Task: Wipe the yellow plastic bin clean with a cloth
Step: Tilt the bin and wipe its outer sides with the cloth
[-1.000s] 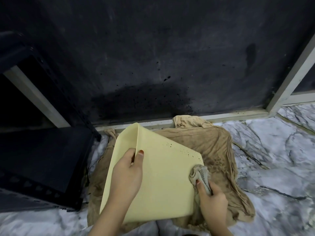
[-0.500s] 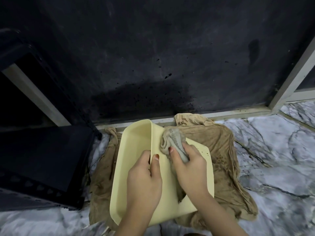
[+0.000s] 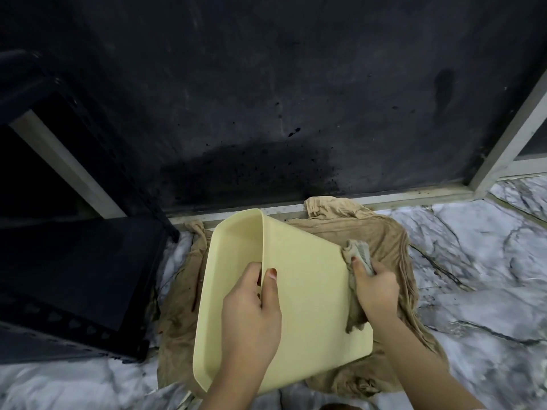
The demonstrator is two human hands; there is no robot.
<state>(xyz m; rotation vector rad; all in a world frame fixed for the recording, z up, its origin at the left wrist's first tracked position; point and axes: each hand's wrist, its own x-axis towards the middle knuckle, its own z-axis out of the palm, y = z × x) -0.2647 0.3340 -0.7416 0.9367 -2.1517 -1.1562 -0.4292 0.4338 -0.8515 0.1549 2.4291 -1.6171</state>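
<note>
The yellow plastic bin [image 3: 307, 279] lies tipped on its side over a brown fabric, its open mouth facing left and one broad outer wall facing up. My left hand [image 3: 251, 315] grips the bin's rim, thumb on the outer wall and fingers inside. My right hand [image 3: 374, 287] holds a bunched grey cloth [image 3: 356, 253] and presses it against the right edge of that wall. Part of the cloth hangs down under my palm.
A crumpled brown fabric [image 3: 393, 241] is spread on the marble floor [image 3: 473, 261] under the bin. A black metal rack [image 3: 74, 276] stands close at the left. A dark stained wall [image 3: 266, 113] with a pale frame [image 3: 384, 199] runs behind.
My right hand swept the cloth from the bin's far top corner back to the right edge of the upper wall. The bin turned slightly, showing more of its open side.
</note>
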